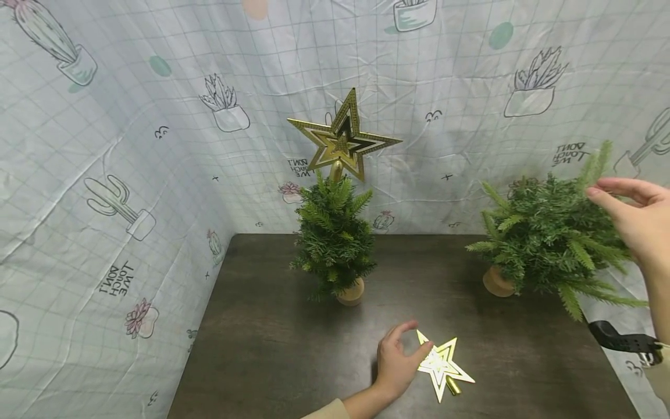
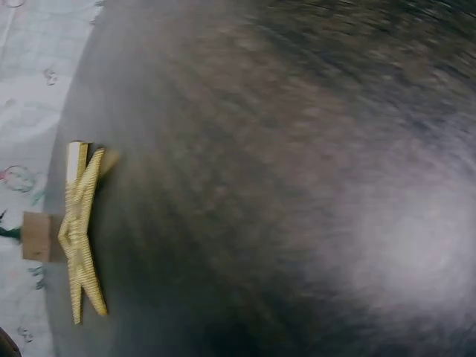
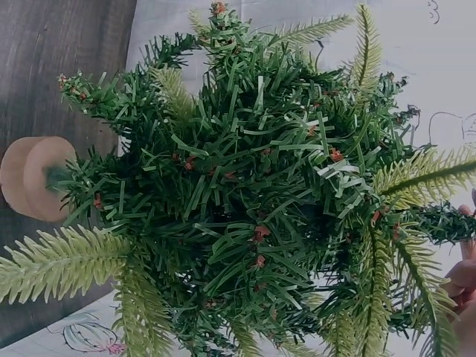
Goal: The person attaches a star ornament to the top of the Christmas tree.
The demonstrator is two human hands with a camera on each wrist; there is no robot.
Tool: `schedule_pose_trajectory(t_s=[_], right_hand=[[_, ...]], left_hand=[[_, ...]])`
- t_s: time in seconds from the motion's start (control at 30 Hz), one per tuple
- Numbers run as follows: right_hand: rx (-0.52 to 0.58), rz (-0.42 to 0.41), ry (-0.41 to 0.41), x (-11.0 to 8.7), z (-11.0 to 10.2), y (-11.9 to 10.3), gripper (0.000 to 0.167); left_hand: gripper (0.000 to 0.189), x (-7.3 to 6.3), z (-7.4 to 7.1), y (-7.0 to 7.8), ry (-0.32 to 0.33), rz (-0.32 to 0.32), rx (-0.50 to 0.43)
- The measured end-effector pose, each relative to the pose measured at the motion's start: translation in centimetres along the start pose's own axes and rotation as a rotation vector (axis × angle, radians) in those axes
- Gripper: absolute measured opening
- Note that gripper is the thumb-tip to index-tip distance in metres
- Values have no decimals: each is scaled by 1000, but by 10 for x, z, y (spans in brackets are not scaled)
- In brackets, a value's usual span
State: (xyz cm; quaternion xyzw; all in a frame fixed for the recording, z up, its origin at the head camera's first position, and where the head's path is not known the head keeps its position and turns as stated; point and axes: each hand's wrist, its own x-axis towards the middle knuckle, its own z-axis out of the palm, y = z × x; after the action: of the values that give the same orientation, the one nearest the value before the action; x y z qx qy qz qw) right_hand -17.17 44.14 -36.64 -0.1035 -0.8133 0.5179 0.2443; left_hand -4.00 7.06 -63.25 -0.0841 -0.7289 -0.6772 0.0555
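White cloth printed with grid lines and potted cactuses [image 1: 173,195] hangs around your dark wood-grain table [image 1: 246,331]. From the head view, a slim green artificial tree [image 1: 335,238] stands on its round pale-brown base [image 1: 350,293], which seems to be there to keep it upright; a gold openwork star [image 1: 341,144] sits on its top, probably held by the gold tube beneath. Near the front, a shiny flat gold star [image 1: 438,364] has its tube turned towards you. Your left hand [image 1: 395,361] spans its left points, thumb and forefinger apart, the thumb tip overlapping the gold. That spread looks suited to taking the thin plate by its edges. Your right hand [image 1: 635,212] is raised at the top of a bushier green artificial tree [image 1: 549,233], perhaps to steady it.

From the left wrist, the flat gold star shows edge-on, off to one side of a blurred tabletop.

From the right wrist, foliage fills the middle; your fingers are by the end sprig at the edge, and you can't quite tell whether they pinch it.
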Motion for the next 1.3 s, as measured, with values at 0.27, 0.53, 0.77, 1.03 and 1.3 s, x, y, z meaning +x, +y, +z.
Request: schedule_pose_trajectory(t_s=[0.27,0.53,0.77,1.03,1.3], right_hand=[[-35,14,-1,-2,0,-1,20],[-32,64,6,-2,0,-2,17],[-73,71,0,-2,-1,-2,17],[-89,74,2,-2,0,-2,16],[-63,68,1,-1,-1,-2,19]], left_hand=[[40,-13,10,-21,-56,-81,183],[56,-25,19,-25,-115,-168,243],[61,-30,25,-31,-32,-59,370],[68,-28,28,-34,-76,-143,413],[64,-26,28,-37,-96,-121,464]])
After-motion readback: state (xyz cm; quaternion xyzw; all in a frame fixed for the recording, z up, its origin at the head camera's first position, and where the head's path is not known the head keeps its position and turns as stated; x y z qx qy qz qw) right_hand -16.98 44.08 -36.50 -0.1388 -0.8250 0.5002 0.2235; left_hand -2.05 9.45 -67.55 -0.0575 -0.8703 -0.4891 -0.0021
